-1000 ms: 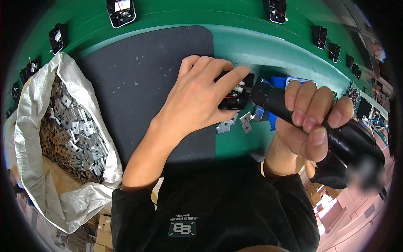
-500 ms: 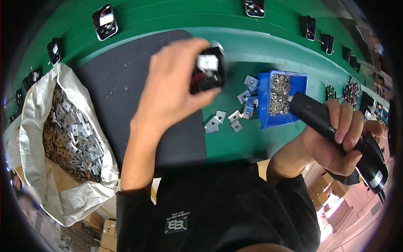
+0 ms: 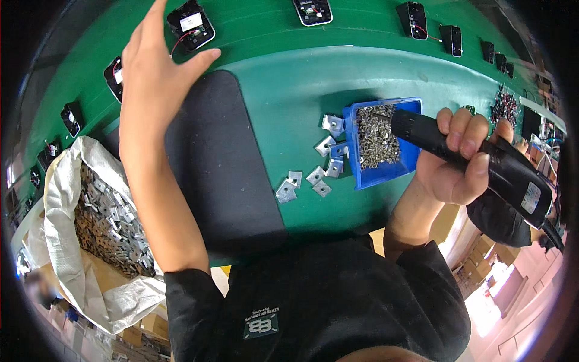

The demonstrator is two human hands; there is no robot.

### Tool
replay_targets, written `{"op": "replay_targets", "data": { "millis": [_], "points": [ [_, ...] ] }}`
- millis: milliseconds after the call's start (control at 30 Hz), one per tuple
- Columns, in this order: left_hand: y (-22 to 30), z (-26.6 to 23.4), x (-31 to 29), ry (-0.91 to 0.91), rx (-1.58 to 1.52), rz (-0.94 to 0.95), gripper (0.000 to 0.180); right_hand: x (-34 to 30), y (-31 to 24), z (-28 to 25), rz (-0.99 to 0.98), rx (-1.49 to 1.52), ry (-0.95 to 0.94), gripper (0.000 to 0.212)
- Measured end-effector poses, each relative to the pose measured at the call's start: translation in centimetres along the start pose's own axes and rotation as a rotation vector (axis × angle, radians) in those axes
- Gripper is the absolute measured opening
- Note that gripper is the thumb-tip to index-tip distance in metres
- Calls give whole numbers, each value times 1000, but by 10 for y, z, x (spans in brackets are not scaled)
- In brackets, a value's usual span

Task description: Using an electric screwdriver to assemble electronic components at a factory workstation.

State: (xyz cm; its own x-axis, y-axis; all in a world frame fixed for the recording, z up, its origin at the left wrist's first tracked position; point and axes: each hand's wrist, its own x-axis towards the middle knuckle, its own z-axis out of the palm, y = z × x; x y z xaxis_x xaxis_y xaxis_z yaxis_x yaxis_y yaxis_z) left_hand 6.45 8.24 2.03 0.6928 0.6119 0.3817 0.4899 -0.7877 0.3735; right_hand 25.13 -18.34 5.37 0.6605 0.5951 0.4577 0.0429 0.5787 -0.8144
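Note:
My left hand [image 3: 151, 78] is raised over the far left of the bench, thumb and fingers apart, with nothing in it. Just beyond its thumb lies a black device housing [image 3: 202, 37] with a white label and a red wire. My right hand [image 3: 455, 160] is wrapped round a black electric screwdriver [image 3: 497, 172]. The driver's front end points left over a blue bin [image 3: 387, 176] of small metal screws [image 3: 375, 142]; its tip is hard to make out among them. Left of the bin, several square metal plates with holes [image 3: 315, 175] are scattered on the green surface.
A white woven sack [image 3: 57, 211] full of metal plates stands at the left. A dark mat [image 3: 211, 157] covers the bench's middle left. More black housings [image 3: 416, 21] line the green strip [image 3: 253, 30] at the back. A tangle of small wired parts [image 3: 504, 107] lies far right.
My left hand has moved up and left and let go of the black housing it held over the mat. My right hand has shifted the screwdriver slightly left and up over the bin.

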Motion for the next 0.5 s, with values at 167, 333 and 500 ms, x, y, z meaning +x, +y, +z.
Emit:
{"op": "replay_targets", "data": {
  "millis": [167, 333, 500],
  "points": [
    [80, -47, -47, -240, -193, -322, 32, -1, 0, -6, 7, -49, 71, 54],
    [104, -51, -105, -594, -155, -307, 37, 1, 9, 3, 0, -49, 47, 53],
    [115, -35, -127, -567, -157, -162, 29, -2, -8, 0, -62, 64, -10, 54]
  ]
}}
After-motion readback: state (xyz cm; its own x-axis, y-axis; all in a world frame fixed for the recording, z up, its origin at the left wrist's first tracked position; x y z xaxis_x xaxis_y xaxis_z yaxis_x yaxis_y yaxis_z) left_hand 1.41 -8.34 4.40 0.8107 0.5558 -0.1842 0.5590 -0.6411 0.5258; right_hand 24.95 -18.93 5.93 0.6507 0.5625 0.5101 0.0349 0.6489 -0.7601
